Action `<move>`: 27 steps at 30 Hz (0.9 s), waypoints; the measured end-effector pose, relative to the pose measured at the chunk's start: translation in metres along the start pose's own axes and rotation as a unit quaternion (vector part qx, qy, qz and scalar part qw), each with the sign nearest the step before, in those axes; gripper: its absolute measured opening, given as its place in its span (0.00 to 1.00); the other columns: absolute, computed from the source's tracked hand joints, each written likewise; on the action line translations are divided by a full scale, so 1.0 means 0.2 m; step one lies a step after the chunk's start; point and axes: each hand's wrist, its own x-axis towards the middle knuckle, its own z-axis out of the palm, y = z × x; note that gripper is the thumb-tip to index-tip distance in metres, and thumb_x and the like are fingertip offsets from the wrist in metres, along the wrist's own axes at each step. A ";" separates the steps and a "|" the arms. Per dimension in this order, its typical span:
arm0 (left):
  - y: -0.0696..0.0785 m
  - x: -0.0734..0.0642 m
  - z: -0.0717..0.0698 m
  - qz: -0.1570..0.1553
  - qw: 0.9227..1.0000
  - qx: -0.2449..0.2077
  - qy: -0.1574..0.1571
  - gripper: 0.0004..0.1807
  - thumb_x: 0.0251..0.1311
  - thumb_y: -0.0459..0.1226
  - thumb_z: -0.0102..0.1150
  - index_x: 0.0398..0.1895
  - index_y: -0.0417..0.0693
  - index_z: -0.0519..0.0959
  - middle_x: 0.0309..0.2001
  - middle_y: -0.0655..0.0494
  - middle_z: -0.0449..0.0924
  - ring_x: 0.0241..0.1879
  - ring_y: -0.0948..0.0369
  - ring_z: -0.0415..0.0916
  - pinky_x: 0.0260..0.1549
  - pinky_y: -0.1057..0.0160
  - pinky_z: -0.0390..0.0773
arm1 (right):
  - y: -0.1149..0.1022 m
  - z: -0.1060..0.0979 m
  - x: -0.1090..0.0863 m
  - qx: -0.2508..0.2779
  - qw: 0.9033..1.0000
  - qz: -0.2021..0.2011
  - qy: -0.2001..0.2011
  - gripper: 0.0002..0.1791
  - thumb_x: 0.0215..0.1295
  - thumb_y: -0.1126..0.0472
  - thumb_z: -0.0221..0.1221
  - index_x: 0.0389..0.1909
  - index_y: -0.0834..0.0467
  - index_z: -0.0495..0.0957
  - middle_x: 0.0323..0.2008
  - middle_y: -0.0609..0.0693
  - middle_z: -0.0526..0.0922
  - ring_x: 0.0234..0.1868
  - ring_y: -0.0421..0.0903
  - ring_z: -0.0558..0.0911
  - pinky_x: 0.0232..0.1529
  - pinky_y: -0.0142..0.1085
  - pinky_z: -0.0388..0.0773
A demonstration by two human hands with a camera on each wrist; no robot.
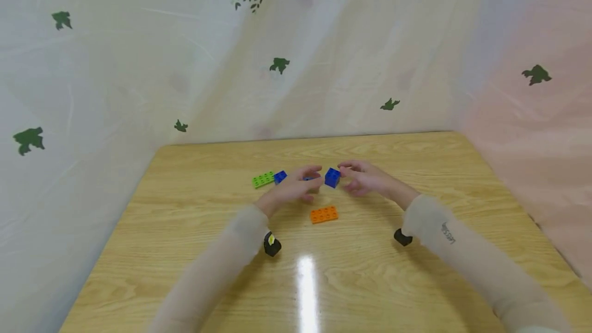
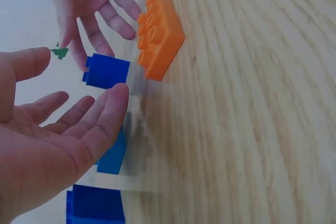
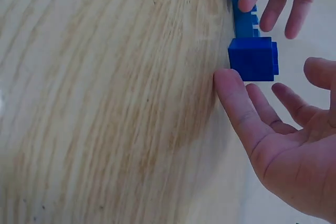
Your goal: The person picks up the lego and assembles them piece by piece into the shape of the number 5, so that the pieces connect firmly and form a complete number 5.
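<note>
A dark blue toy brick (image 1: 332,178) stands on the table between the two hands. My right hand (image 1: 367,178) is just to its right, fingers spread and thumb apart; in the right wrist view its fingertips (image 3: 230,80) come right up to the brick's near side. On the brick's other side my left hand (image 1: 296,185) hovers with loosely extended fingers and nothing gripped. A lighter blue brick (image 2: 113,156) shows behind the left fingers in the left wrist view, and the hand mostly hides it from the head view. Farther left is a second dark blue brick (image 1: 279,177).
A flat lime green brick (image 1: 263,180) lies at the left end of the row, right beside the second dark blue brick. Nearer the body is a flat orange brick (image 1: 324,215). The wooden table (image 1: 361,281) meets a leaf-patterned cloth (image 1: 222,76) behind.
</note>
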 end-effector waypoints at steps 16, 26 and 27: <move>-0.05 0.06 0.07 -0.049 0.999 -0.022 0.000 0.21 0.74 0.45 0.57 0.64 0.46 0.72 0.49 0.45 0.83 0.44 0.52 0.84 0.42 0.56 0.85 | 0.06 0.03 0.03 0.006 1.000 0.004 -0.013 0.22 0.80 0.55 0.51 0.67 0.64 0.71 0.47 0.61 0.80 0.36 0.51 0.81 0.40 0.44 0.86; -0.06 0.08 0.08 -0.072 0.997 -0.017 0.007 0.26 0.76 0.44 0.54 0.71 0.45 0.67 0.45 0.47 0.85 0.38 0.55 0.85 0.37 0.58 0.86 | 0.07 0.02 0.02 0.005 0.999 0.010 -0.040 0.23 0.80 0.56 0.52 0.68 0.64 0.71 0.49 0.61 0.81 0.38 0.52 0.82 0.44 0.45 0.86; -0.06 0.08 0.08 -0.072 0.997 -0.015 0.007 0.26 0.76 0.44 0.54 0.72 0.46 0.67 0.45 0.47 0.85 0.38 0.55 0.85 0.37 0.58 0.86 | 0.07 0.02 0.02 0.006 0.999 0.010 -0.041 0.23 0.80 0.56 0.52 0.68 0.64 0.71 0.50 0.61 0.81 0.39 0.52 0.82 0.44 0.45 0.86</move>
